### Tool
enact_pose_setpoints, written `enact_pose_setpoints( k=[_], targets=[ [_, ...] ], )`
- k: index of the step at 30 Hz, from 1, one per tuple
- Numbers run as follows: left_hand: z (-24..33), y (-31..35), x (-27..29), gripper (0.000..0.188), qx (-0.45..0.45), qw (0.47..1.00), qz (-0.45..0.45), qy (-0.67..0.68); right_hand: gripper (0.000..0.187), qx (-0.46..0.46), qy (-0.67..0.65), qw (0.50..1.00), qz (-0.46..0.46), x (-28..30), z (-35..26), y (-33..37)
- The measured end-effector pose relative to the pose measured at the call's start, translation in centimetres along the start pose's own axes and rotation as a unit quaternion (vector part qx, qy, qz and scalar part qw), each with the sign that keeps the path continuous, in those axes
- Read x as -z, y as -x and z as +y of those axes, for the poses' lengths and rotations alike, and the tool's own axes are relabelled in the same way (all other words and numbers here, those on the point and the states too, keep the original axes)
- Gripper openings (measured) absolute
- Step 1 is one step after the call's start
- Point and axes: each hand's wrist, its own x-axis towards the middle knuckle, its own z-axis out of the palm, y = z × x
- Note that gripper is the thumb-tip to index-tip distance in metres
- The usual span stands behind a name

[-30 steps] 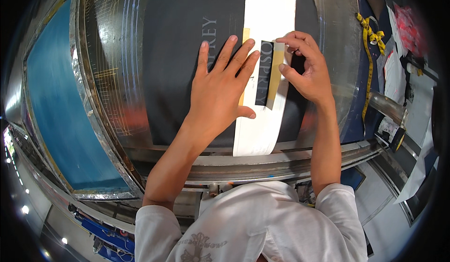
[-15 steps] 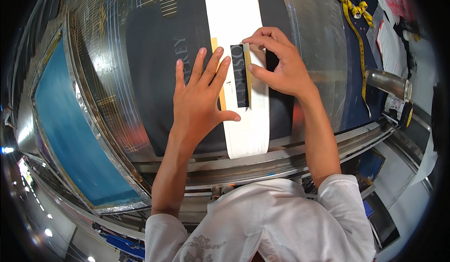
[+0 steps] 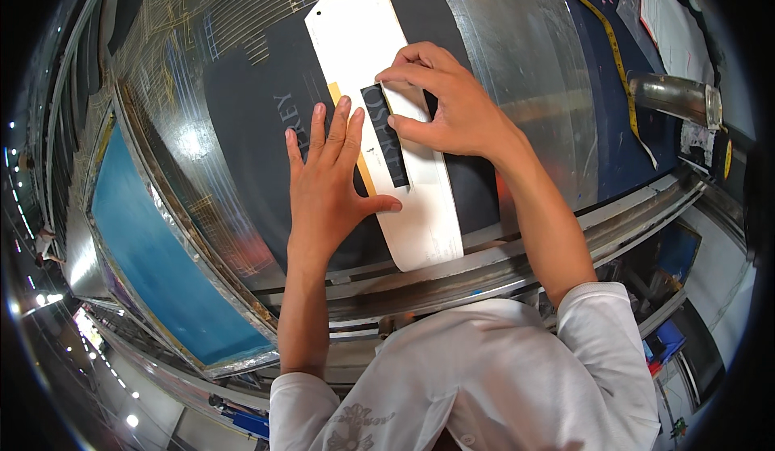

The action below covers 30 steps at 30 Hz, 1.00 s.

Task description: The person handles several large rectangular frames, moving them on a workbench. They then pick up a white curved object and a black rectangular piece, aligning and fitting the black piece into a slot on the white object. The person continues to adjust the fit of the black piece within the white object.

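Observation:
A long white card template (image 3: pixel 428 229) lies on a black sheet of fabric (image 3: pixel 246 160). Through the template's narrow rectangular window, pale lettering shows on the black. My left hand (image 3: pixel 323 189) rests with fingers spread over the template's left edge, beside a yellowish strip (image 3: pixel 367 173); its thumb reaches onto the white card. My right hand (image 3: pixel 456 108) is bent over the card, index fingertip at the window's top and thumb on its right edge. These two fingers stand apart, while the others are curled and partly hidden. More pale lettering is partly covered by my left hand.
A blue screen frame (image 3: pixel 173 241) stands at the left. On the right, a yellow tape measure (image 3: pixel 617 64) trails over dark blue material (image 3: pixel 589 120), near a metal part (image 3: pixel 674 98). A metal rail (image 3: pixel 517 269) runs along the near table edge.
The view has turned, so the template now appears tilted and further left. Both hands keep nearly the same places on it. The pale strip at the window's right edge shows less than before.

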Motion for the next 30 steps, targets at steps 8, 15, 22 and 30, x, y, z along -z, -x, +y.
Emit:
enact_pose_setpoints(
  k=[8,15,22,30],
  targets=[
    [0.05,0.00,0.04,0.134,0.004,1.000,-0.003,0.003,0.045,0.024,0.011,1.000,0.014,-0.27,0.39,-0.12],
    [-0.08,-0.01,-0.06,0.134,0.002,1.000,-0.003,0.004,0.046,0.017,0.004,1.000,0.009,-0.12,0.13,-0.16],
    [-0.14,0.07,-0.11,0.133,0.002,1.000,0.000,0.002,0.044,0.009,0.011,1.000,-0.011,-0.01,0.03,-0.16],
    [-0.11,0.10,-0.11,0.134,0.001,1.000,-0.001,0.002,0.046,0.004,0.014,1.000,-0.011,0.02,-0.06,-0.15]
  ],
)
